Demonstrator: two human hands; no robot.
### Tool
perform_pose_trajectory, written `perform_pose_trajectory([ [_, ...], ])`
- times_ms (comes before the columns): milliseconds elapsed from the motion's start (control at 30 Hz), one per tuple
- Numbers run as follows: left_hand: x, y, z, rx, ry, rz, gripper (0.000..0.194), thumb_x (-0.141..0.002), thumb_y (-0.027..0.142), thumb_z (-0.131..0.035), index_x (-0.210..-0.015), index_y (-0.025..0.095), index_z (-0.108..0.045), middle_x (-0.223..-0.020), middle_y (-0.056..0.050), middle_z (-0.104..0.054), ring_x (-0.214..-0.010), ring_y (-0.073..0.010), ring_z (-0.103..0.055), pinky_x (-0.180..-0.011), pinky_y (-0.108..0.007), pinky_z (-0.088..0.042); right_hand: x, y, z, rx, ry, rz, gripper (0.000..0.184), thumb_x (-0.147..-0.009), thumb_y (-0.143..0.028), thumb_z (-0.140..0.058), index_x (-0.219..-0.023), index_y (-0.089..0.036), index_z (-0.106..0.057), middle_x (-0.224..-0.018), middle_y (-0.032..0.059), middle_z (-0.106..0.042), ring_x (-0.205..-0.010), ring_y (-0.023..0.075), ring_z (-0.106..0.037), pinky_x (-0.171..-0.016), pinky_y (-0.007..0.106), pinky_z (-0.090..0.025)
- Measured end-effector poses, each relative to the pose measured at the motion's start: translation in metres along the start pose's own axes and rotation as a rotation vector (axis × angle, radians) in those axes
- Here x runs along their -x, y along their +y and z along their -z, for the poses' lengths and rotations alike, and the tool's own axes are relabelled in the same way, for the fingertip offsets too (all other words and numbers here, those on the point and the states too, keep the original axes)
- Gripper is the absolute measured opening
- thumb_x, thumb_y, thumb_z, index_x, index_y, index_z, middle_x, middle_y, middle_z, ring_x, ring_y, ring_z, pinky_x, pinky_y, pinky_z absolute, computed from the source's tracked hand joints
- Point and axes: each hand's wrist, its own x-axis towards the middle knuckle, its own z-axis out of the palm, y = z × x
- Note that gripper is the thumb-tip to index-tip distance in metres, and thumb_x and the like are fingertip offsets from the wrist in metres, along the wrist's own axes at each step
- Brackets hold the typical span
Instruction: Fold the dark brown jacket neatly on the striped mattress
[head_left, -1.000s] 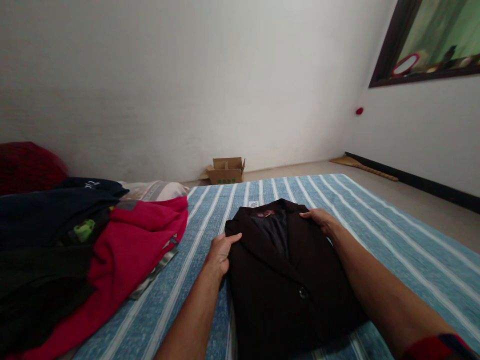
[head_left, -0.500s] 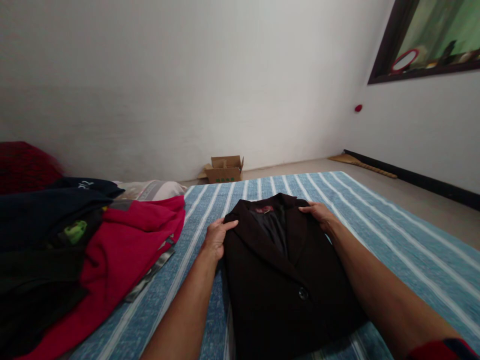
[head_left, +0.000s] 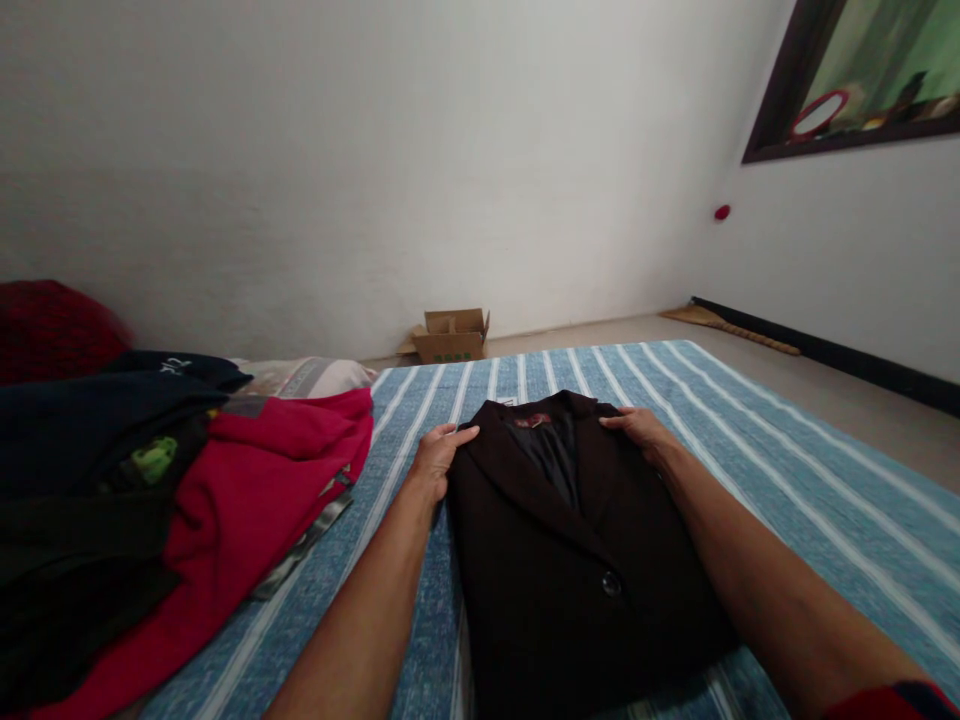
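The light around me is soft and even, brightest on the far white wall [head_left: 375, 150] and dimmer low down, with no hard shadows – only a faint dark edge under my forearms on the striped sheet [head_left: 787, 470]. My dark jacket [head_left: 577, 560] swallows the light, so its folds barely read, and I see no glare. The wide lens bends the right edge, where the framed picture [head_left: 862, 80] leans and looks slightly smeared – the near corners are soft too.
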Motion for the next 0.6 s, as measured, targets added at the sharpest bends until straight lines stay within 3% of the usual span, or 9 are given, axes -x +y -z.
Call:
perform_pose_trajectory([
  [100,-0.002,-0.0001,-0.0018,-0.022,0.06,-0.061,0.057,-0.048,0.008,-0.08,-0.1,0.015,-0.056,-0.074,-0.003,-0.069,-0.063,-0.018,-0.066,-0.064,-0.03,-0.052,-0.0017,0.0021,-0.0004,0.015,0.009,0.016,0.017,-0.062,-0.009,-0.067,-0.077,-0.016,-0.067,-0.062,0.0024,-0.069,-0.056,0.0171,-0.064,-0.055,0.027,-0.054],
  [200,0.0004,-0.002,-0.0036,0.006,0.05,-0.092,0.05,-0.049,0.004,-0.077,-0.094,0.014,-0.057,-0.074,-0.002,-0.068,-0.063,-0.0164,-0.066,-0.066,-0.03,-0.052,-0.0035,0.0037,-0.0008,0.018,0.015,0.036,0.022,-0.061,-0.007,-0.067,-0.081,-0.017,-0.068,-0.064,0.0018,-0.069,-0.059,0.0178,-0.065,-0.056,0.027,-0.054],
  [333,0.0029,-0.0028,-0.0027,-0.002,0.037,-0.073,0.042,-0.048,0.004,-0.075,-0.085,0.014,-0.058,-0.071,-0.002,-0.068,-0.061,-0.0164,-0.065,-0.064,-0.03,-0.052,-0.0039,0.0042,-0.0008,0.012,0.01,0.055,0.027,-0.06,-0.004,-0.066,-0.083,-0.018,-0.068,-0.064,0.0009,-0.069,-0.06,0.0179,-0.065,-0.056,0.027,-0.053],
  [600,-0.0005,0.0024,0.0044,-0.116,-0.04,-0.094,0.047,-0.045,0.011,-0.075,-0.087,0.018,-0.056,-0.064,0.001,-0.065,-0.052,-0.0151,-0.06,-0.052,-0.026,-0.046,-0.0079,0.0057,-0.0001,0.03,0.02,0.072,0.032,-0.059,-0.004,-0.065,-0.088,-0.018,-0.069,-0.065,-0.0003,-0.07,-0.056,0.0158,-0.064,-0.055,0.025,-0.053],
])
